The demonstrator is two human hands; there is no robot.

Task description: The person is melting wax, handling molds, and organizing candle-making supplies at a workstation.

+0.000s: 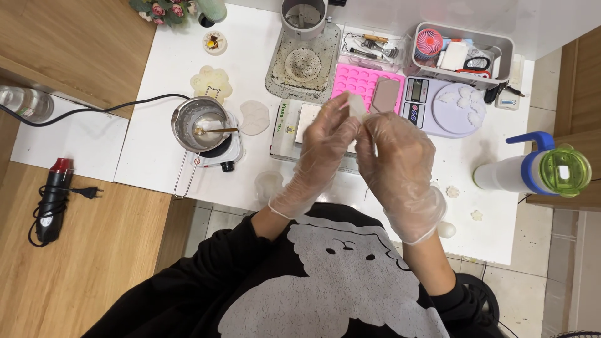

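Both my hands wear clear plastic gloves and meet above the white table (163, 156). My left hand (320, 150) and my right hand (400, 163) pinch a small translucent white wax piece (355, 105) between their fingertips, held up over a white box (294, 122). Just behind the piece lies a pink silicone mould (358, 80) with a brownish slab (385, 95) resting on it. A digital scale (447, 109) with white wax flowers on its pan sits to the right of my hands.
A metal melting pot (199, 125) with a spoon stands on a small hot plate at the left, white wax shapes (211, 82) behind it. A grey storage bin (463, 53), a green-lidded bottle (538, 172), a heat gun (51, 200) on the wooden floor and a clear cup (268, 184) are nearby.
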